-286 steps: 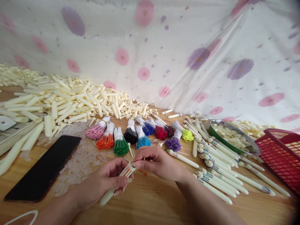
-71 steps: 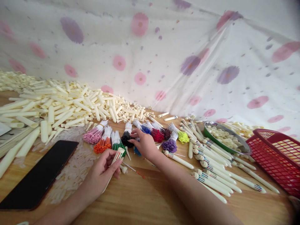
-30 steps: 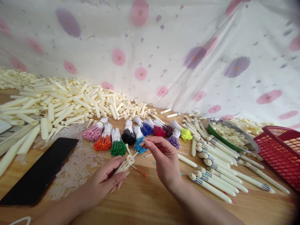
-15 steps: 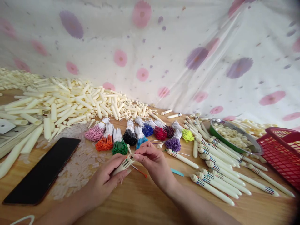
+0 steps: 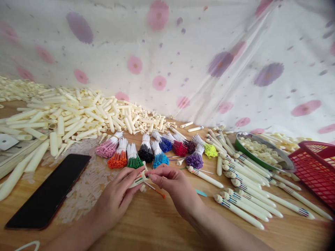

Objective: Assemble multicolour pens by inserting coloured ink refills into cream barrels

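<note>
My left hand (image 5: 116, 191) is closed around a cream slotted pen part (image 5: 138, 179), its open end facing right. Strips of green and orange show in its slots. At that open end, the thumb and fingers of my right hand (image 5: 174, 183) are pinched together; what lies between them is hidden. An orange-tipped refill (image 5: 157, 190) rests on the table just below my fingers. Behind my hands stand bundles of refills, among them green (image 5: 134, 158), light blue (image 5: 159, 156), orange (image 5: 117, 158) and purple (image 5: 195, 158).
A heap of cream pen barrels (image 5: 78, 108) fills the back left. Clear plastic pieces (image 5: 81, 195) lie beside a black phone (image 5: 49, 191). To the right are several multicolour pens (image 5: 240, 212), a bowl of cream parts (image 5: 290, 164) and a red basket (image 5: 311, 170).
The slotted pen part has turned and tilted in my left hand, and colour now shows in its slots. My right fingers have shifted slightly down and left at its open end.
</note>
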